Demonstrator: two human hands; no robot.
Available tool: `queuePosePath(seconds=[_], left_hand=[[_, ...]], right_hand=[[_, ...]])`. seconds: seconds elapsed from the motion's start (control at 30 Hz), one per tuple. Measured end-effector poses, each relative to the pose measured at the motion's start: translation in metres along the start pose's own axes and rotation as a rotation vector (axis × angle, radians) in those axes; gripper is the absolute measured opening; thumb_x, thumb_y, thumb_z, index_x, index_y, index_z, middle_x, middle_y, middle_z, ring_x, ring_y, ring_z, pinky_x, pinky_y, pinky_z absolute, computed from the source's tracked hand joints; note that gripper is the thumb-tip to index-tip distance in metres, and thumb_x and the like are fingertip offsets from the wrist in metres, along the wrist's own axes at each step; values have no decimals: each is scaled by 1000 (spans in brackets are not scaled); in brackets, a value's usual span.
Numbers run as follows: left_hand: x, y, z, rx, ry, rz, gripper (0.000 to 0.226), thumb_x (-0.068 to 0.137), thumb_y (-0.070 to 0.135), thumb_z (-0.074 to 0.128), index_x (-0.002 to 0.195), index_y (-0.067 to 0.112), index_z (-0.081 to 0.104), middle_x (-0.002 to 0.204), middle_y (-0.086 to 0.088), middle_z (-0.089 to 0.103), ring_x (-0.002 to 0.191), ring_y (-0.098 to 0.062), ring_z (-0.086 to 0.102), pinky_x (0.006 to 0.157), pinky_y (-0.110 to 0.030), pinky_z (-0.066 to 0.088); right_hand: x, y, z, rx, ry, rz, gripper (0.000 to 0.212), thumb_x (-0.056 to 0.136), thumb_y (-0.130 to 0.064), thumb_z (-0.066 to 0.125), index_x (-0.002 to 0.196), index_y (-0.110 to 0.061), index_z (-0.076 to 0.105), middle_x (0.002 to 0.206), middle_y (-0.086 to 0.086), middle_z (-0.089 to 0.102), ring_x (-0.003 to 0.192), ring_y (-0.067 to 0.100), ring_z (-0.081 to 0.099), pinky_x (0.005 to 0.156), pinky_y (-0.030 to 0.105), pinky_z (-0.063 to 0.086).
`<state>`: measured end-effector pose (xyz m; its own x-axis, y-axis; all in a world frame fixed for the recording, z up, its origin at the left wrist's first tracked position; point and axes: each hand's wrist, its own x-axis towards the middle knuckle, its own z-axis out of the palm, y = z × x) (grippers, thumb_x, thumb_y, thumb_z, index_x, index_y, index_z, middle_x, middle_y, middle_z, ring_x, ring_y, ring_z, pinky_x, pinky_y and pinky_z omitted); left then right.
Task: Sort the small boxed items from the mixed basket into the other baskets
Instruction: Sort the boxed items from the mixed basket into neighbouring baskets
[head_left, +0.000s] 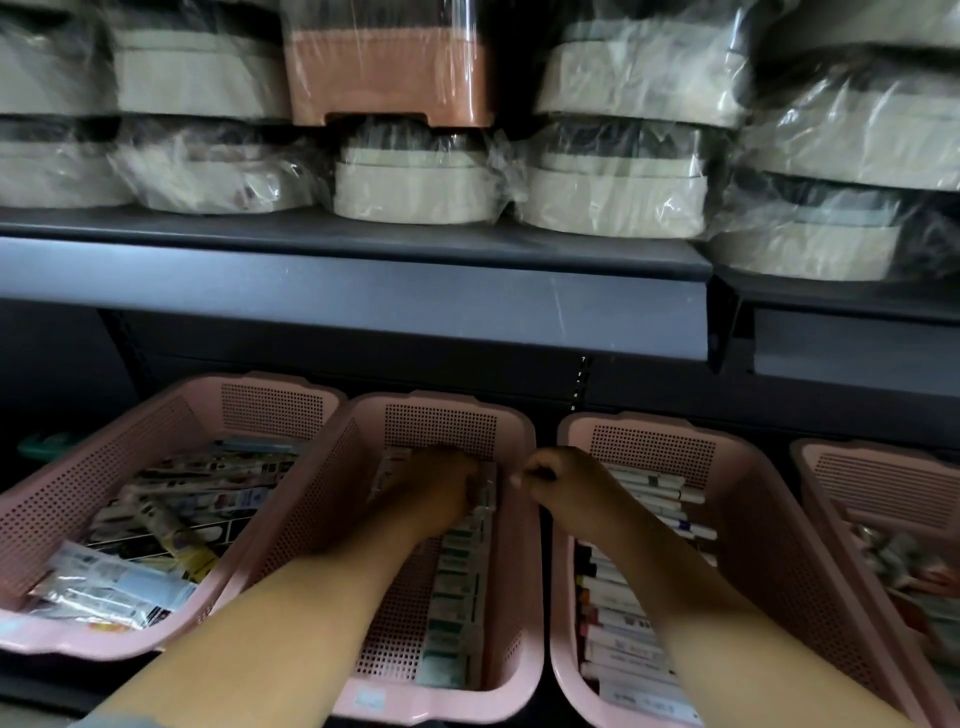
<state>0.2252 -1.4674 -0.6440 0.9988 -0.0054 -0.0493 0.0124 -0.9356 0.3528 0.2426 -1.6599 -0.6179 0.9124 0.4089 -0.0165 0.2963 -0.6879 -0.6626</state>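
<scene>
A dark shelf (363, 291) carries stacked beige tubs (410, 182) wrapped in clear plastic. One wrapped pink tub (389, 78) sits among the upper row. A teal thing (44, 446) shows at far left below, blurred.

Dim, softly blurred footage: glare streaks the plastic wrap (644, 83) high above the right hand (548, 475), deep shadow lies just beyond it, and the edges bow.

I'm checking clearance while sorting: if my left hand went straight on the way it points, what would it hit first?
The left hand points away, at the perforated back wall of its pink basket, so probably that wall first. Blur hides depth; a box could come sooner.
</scene>
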Motion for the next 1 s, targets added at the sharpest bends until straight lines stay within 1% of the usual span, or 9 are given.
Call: queuePosePath(seconds=[0.1,0.2,0.3,0.37,0.5,0.67,0.87,0.93,1.0], left_hand=[[-3,9,-20,-113,36,50,12,97,36,64,91,35,75,94,14,71,88,-7,67,74,-26,52],[-12,22,-35,-283,57,106,11,97,30,68,93,32,78,90,16,73,85,0,68,80,-26,55],[-21,29,-39,-456,45,155,10,93,27,74,102,31,78,93,17,74,90,0,69,88,-29,57],[-25,32,-39,-510,38,144,17,88,36,80,103,29,75,94,12,76,89,-3,71,86,-33,59],[-35,32,-33,-368,194,152,23,85,46,81,100,33,69,87,13,70,78,1,65,64,-25,49],[-44,28,-33,-143,313,257,16,94,39,71,109,31,73,101,10,73,88,-4,67,76,-28,56],[-43,20,-34,-143,228,151,20,89,47,73,103,34,69,92,12,71,84,-3,66,75,-37,60],[-44,22,-33,-207,249,146,31,89,50,75,115,37,65,100,12,72,86,2,65,76,-28,58],[-47,26,-32,-298,225,199,45,91,46,76,132,42,59,109,16,72,85,14,60,72,-8,49]], right_hand=[[3,-9,-9,173,-19,112,17,98,-23,52,91,-23,67,82,0,62,69,13,55,57,23,39],[5,-17,-15,450,27,216,29,94,-9,46,90,-24,71,87,5,67,74,19,62,58,22,49],[10,-23,-12,478,100,137,29,87,-1,57,83,-27,71,93,4,72,93,27,69,81,42,59],[12,-28,-11,426,147,71,20,84,-5,68,84,-25,69,89,3,72,92,26,70,83,44,57],[17,-30,-7,448,244,120,11,82,-12,76,86,-14,66,83,10,70,83,28,69,77,45,57],[18,-25,0,539,215,194,10,82,-4,71,78,-8,62,70,14,63,66,27,63,64,38,49],[11,-21,2,604,73,204,6,91,-3,64,97,-4,63,87,19,72,73,27,70,71,39,57],[12,-21,3,550,87,173,13,86,-6,68,97,-10,63,91,18,72,80,32,73,76,45,60],[15,-22,4,460,109,121,16,84,-8,70,94,-16,62,90,14,70,80,30,71,73,42,60]])
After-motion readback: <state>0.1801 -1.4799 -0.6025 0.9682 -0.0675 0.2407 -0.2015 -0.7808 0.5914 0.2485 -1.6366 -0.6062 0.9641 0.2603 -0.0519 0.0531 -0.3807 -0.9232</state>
